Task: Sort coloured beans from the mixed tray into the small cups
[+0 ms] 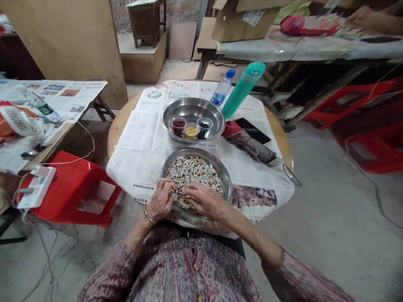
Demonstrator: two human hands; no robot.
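Mixed beans and grains [195, 170] in near basin [225, 178]: probably light, hard, slippery; pinch across sides. Left hand [160, 200], right hand [206, 201] curled; grasp unclear.

There are two basins [195, 108], three cups [191, 133], one teal flask [243, 91].

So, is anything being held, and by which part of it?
Left hand and right hand are at the grains; whether they pinch any cannot be told.

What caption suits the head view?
Left hand and right hand at a metal basin of mixed grains; three small cups beyond.
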